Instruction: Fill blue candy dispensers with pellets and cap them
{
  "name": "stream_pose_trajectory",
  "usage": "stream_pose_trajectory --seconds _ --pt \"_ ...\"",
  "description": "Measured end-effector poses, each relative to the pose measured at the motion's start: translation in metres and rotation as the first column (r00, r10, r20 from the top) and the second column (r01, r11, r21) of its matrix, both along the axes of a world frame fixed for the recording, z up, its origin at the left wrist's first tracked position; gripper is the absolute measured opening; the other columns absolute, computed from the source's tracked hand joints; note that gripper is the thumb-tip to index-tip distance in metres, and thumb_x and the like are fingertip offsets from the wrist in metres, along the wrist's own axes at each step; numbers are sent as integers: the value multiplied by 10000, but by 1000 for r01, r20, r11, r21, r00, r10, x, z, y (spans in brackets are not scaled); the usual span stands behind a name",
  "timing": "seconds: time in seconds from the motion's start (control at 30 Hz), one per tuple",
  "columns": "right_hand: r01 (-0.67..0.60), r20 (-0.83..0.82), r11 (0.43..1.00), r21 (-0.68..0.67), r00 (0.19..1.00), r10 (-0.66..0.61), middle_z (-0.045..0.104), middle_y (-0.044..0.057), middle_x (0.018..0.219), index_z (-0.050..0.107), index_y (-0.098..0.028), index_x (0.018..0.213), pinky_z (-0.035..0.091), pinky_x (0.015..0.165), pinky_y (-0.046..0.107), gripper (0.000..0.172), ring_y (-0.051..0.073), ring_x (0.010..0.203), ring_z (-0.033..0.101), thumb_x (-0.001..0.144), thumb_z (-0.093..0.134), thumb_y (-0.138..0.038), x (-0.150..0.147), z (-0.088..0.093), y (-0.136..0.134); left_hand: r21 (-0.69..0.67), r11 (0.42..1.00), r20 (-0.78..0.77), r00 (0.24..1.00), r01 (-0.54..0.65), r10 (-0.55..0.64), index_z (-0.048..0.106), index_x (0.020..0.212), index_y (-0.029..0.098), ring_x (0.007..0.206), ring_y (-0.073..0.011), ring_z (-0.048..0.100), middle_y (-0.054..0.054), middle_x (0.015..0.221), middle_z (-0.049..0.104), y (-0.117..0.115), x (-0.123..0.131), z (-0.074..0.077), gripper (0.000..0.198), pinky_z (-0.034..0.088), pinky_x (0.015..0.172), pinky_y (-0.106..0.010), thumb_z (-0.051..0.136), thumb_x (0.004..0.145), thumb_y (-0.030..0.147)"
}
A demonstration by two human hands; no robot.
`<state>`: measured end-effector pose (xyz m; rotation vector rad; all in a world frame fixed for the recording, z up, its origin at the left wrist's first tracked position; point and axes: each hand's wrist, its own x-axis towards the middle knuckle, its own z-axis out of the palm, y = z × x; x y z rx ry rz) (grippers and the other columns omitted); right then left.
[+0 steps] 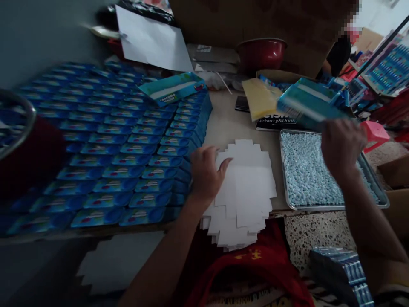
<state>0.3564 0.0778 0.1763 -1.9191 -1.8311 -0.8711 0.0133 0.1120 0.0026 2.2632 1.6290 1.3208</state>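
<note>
My left hand (pixel 207 172) is at the left edge of a pile of flat white card pieces (pixel 249 183) with stepped edges. Its thumb and index finger are apart over the pile, and nothing shows between them. On the right, my right hand (pixel 343 147) is closed and smeared by motion above a metal tray (pixel 289 194) of small pale-blue pellets (pixel 309 170). A blue-green flat carton (pixel 311 100), also blurred, reaches from its fingers toward the back left; the exact grip is hidden.
Rows of blue packs (pixel 118 157) cover the left side, with another blue-green carton (pixel 175 88) on top. A dark red pot (pixel 32 149) stands at far left, a red bowl (pixel 262 53) at the back. Behind the tray sit a yellow sheet (pixel 260 100) and a printed box (pixel 277 123).
</note>
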Motion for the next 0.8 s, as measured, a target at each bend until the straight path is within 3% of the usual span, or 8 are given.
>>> stream_pose_trajectory --seconds 0.07,0.13,0.23,0.33,0.43,0.53,0.7,0.8 --pt "155 -77 988 -3 985 -155 738 179 1165 744 -126 1108 413 942 473 328 300 1122 630 1098 471 -308 44 29 62 -234 971 -120 990 46 -75 658 1285 186 1247 -368 593 -167 1245 655 32 14 3 500 451 1115 -502 790 906 484" --pt "162 -116 982 -97 978 -173 703 203 1314 726 -155 1255 411 1014 528 372 325 1234 590 1102 431 -321 68 42 117 -431 902 -253 957 19 -142 623 1392 180 1280 -400 567 -186 1323 630 57 23 5 707 451 1109 -501 870 816 507" --pt "69 -182 992 -110 979 -89 640 221 1431 657 -133 1422 400 1044 517 444 336 1332 544 1104 446 -358 57 28 155 -587 809 -353 911 -40 -211 534 1525 208 1330 -438 517 -201 1464 557 82 25 3 979 449 1093 -497 913 713 605" --pt "-133 -190 961 -241 978 88 743 150 1256 744 -150 1277 443 998 425 379 284 1209 627 1111 447 -316 4 -21 135 -664 748 -376 873 -21 -310 596 1460 219 1332 -430 516 -183 1457 569 98 17 -5 959 450 1087 -469 938 652 606" --pt "-261 -235 764 -590 961 147 764 127 1206 764 -191 1246 485 920 382 336 295 1127 667 1058 586 -404 -47 -81 102 -658 752 -373 855 30 -360 680 1324 188 1282 -411 555 -177 1367 615 103 11 -11 862 475 1050 -444 964 613 583" --pt "-283 -231 650 -705 958 167 672 193 1381 556 -169 1555 496 998 426 731 366 1258 608 941 761 -507 -70 -128 93 -551 831 -338 888 83 -313 719 1198 195 1248 -378 588 -153 1345 635 96 10 -12 704 492 1022 -429 979 624 510" --pt "-387 -366 651 -653 914 176 630 215 1417 566 -177 1524 489 1078 533 895 420 1314 570 787 891 -566 -56 -145 103 -494 863 -11 991 107 -130 672 854 216 892 -203 684 -14 917 727 68 14 4 151 509 830 -309 813 809 244" --pt "-589 -741 609 -531 672 3 748 136 1180 622 -194 1402 567 954 476 862 336 1091 699 676 952 -519 -40 -134 94 -454 881 246 969 130 -17 651 808 216 743 -164 644 21 766 694 53 10 25 174 500 712 -275 805 777 290"
